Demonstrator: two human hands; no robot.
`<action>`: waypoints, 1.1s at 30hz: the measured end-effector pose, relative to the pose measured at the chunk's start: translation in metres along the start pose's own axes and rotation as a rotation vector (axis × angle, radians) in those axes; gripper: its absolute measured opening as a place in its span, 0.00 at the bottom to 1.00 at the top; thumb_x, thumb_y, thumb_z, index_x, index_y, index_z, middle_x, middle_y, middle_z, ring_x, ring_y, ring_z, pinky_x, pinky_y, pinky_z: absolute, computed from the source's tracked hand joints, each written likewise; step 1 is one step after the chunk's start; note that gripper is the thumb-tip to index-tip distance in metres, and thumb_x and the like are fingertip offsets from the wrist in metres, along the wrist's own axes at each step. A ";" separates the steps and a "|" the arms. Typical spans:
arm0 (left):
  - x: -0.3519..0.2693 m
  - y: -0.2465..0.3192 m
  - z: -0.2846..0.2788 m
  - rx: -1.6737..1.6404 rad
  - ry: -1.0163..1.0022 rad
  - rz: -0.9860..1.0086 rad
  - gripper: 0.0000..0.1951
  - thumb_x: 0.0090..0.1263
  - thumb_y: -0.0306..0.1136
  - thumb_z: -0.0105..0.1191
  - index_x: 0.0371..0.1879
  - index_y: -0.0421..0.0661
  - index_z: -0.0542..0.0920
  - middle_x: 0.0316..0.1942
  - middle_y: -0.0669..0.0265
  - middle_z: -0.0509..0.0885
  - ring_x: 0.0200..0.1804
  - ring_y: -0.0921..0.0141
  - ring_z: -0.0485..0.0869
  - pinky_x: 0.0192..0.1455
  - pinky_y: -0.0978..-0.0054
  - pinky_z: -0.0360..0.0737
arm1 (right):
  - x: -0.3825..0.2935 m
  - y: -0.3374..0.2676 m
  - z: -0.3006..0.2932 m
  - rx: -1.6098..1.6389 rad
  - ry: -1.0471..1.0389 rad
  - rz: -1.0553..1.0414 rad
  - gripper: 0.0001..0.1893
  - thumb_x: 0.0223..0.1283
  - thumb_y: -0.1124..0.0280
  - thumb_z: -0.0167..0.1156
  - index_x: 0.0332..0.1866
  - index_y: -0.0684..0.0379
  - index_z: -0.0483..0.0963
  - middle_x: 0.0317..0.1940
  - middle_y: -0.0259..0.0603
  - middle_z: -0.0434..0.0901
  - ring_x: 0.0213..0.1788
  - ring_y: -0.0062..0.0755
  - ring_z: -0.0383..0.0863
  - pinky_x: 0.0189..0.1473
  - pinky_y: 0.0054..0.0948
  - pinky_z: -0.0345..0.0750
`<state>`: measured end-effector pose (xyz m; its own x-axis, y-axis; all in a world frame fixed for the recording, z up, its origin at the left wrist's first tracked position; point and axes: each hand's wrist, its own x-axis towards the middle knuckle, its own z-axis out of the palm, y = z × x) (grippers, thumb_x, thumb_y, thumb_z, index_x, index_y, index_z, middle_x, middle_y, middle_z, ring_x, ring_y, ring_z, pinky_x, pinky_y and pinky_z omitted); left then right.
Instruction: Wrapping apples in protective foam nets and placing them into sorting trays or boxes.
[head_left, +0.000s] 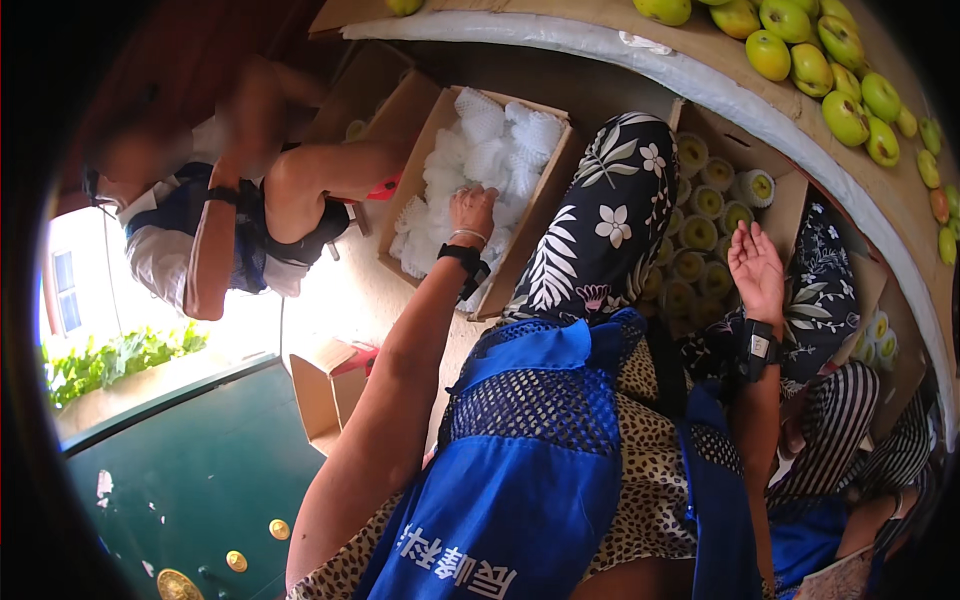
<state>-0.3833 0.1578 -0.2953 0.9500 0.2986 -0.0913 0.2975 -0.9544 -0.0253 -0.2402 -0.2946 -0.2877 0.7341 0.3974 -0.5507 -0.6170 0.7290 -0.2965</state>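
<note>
My left hand (472, 212) reaches down into an open cardboard carton (529, 234) filled with white foam fruit nets (484, 124). Its fingers are curled against the nets, and whether they grip one is hidden. My right hand (756, 266) is raised with the palm up and fingers apart, holding nothing. Beneath and beside it, a second carton (784, 196) stands between my knees. Several yellow-green apples (699, 232) in foam nets are packed inside that carton.
Loose apples (811, 69) lie on a cardboard-covered table (705, 45) with a padded white edge (697, 71). Another person (217, 217) sits at the left, and striped trousers (832, 420) of someone else show at right. A small carton (319, 390) stands near a green door (202, 450).
</note>
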 end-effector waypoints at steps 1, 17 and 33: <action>0.000 -0.001 -0.001 0.025 -0.004 -0.005 0.14 0.50 0.24 0.54 0.36 0.54 0.81 0.36 0.65 0.81 0.44 0.59 0.77 0.46 0.63 0.73 | 0.000 0.001 0.001 -0.012 0.005 0.000 0.13 0.64 0.70 0.52 0.51 0.63 0.68 0.49 0.44 0.75 0.49 0.33 0.74 0.47 0.28 0.74; -0.013 -0.070 -0.014 -1.284 0.378 -0.423 0.05 0.60 0.29 0.52 0.32 0.43 0.73 0.27 0.75 0.71 0.30 0.79 0.68 0.35 0.82 0.68 | 0.002 0.005 0.009 -0.039 0.004 0.016 0.14 0.63 0.70 0.54 0.52 0.63 0.68 0.48 0.43 0.75 0.48 0.31 0.74 0.45 0.26 0.74; -0.018 0.092 -0.122 -1.845 0.032 -0.016 0.08 0.63 0.20 0.47 0.37 0.47 0.69 0.32 0.74 0.75 0.32 0.81 0.73 0.32 0.83 0.70 | -0.036 0.030 0.093 -0.656 -0.321 -0.139 0.12 0.60 0.67 0.57 0.46 0.62 0.73 0.38 0.39 0.79 0.38 0.24 0.78 0.41 0.23 0.75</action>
<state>-0.3613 0.0648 -0.1747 0.9410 0.3277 -0.0848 -0.0024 0.2570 0.9664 -0.2589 -0.2358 -0.2041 0.8027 0.5420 -0.2490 -0.4813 0.3420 -0.8071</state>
